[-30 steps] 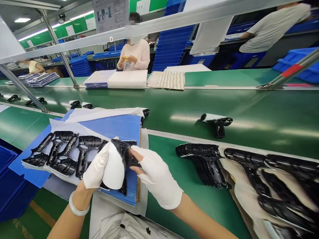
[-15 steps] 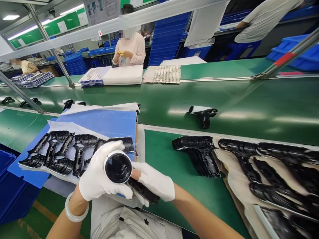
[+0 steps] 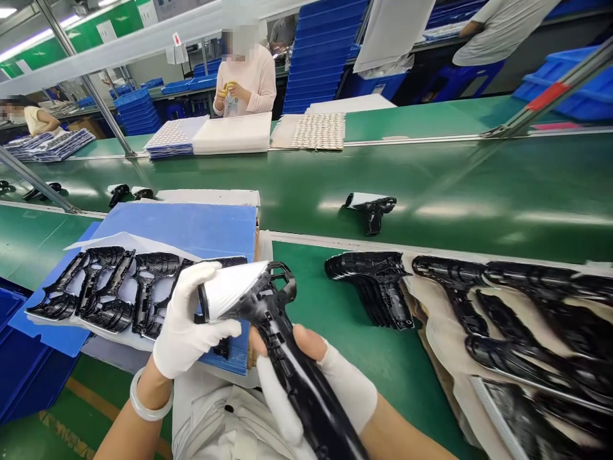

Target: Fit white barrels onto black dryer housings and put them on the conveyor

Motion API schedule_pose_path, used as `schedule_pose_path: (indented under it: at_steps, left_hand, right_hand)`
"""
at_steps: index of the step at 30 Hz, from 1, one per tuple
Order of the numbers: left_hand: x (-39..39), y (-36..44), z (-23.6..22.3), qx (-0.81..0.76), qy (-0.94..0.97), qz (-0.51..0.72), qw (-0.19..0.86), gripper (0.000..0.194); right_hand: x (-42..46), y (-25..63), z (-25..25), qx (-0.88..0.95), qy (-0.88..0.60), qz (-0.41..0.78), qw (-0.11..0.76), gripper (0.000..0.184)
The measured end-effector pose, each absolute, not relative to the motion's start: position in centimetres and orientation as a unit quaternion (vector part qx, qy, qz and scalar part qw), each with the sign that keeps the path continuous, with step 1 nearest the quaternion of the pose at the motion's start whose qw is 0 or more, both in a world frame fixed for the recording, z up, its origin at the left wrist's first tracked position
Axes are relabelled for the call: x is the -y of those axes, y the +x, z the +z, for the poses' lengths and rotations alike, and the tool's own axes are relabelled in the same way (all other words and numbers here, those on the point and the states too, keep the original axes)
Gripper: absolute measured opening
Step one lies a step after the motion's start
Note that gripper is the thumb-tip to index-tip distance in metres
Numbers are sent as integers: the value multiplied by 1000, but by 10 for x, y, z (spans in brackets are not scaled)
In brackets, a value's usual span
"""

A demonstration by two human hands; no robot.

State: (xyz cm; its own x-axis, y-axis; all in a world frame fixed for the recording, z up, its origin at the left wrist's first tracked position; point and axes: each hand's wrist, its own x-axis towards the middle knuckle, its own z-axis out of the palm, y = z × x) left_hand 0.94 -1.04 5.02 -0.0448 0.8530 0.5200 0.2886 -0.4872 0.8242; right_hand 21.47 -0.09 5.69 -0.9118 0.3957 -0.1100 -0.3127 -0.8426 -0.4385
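Both of my gloved hands hold one black plastic gun-shaped housing (image 3: 282,338) with a white cone-shaped front piece (image 3: 230,289). My left hand (image 3: 189,322) wraps round the white front end. My right hand (image 3: 325,383) grips the long black handle, which points toward me. Behind my left hand, a row of black housing shells (image 3: 110,291) lies on white foam over blue corrugated sheets (image 3: 191,230). To the right, more black shells (image 3: 479,313) lie stacked on the green bench.
A green conveyor belt (image 3: 431,185) runs across, carrying an assembled black-and-white unit (image 3: 368,207) and others far left. Beyond it, a person in pink works behind white trays (image 3: 234,131). Blue bins are stacked at the back. A blue bin (image 3: 19,364) sits at lower left.
I have turned the housing: its round front faced me half a second ago, and now it lies sideways with the handle toward me. The unit on the belt has drifted left.
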Motion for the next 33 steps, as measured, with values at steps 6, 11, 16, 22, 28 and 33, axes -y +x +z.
schedule_pose_path:
  at_steps: [6, 11, 16, 22, 28, 33]
  left_hand:
    - [16, 16, 48, -438, 577, 601, 339, 57]
    - [17, 24, 54, -490, 578, 586, 287, 54]
    - [18, 36, 57, -525, 545, 598, 264, 42]
    - [20, 41, 59, -530, 526, 607, 272, 48]
    - [20, 51, 72, -585, 530, 578, 207, 72]
    - [21, 60, 74, -633, 505, 564, 161, 72]
  right_hand:
    - [5, 212, 56, 246, -141, 944, 168, 57]
    - [-1, 209, 47, 356, -190, 892, 205, 54]
    - [-7, 207, 50, 476, -227, 818, 232, 54]
    - [-9, 207, 51, 507, -240, 794, 233, 57]
    - [-11, 205, 43, 543, -250, 784, 165, 31]
    - [-11, 201, 31, 649, -349, 667, 111, 28]
